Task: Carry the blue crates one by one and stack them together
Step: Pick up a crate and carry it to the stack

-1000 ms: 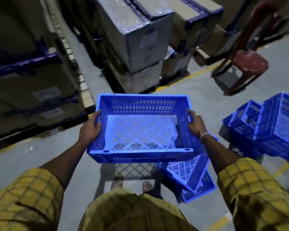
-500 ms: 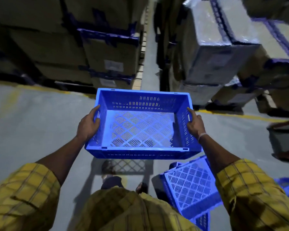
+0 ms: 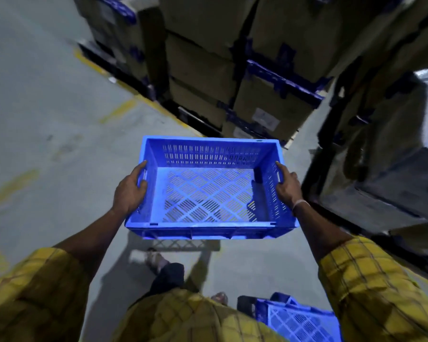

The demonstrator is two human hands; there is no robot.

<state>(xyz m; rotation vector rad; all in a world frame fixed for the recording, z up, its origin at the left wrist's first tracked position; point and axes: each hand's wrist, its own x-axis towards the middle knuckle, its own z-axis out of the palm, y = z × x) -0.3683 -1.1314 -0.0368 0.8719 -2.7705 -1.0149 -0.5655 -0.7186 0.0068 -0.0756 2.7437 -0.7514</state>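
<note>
Slotted rectangular plastic blue crate (image 3: pixel 209 228)

The floor (image 3: pixel 47 99) was smooth grey concrete, dimly lit, with worn yellow lines (image 3: pixel 139 95) painted across it. Along the far side of the main line stood a stack of cardboard cartons (image 3: pixel 269 82) bound with dark blue straps, one carton bearing a pale label (image 3: pixel 266 118). To the right of that stack, across a narrow gap, rose more stacked goods (image 3: pixel 393 156), blurred and shadowed.
</note>
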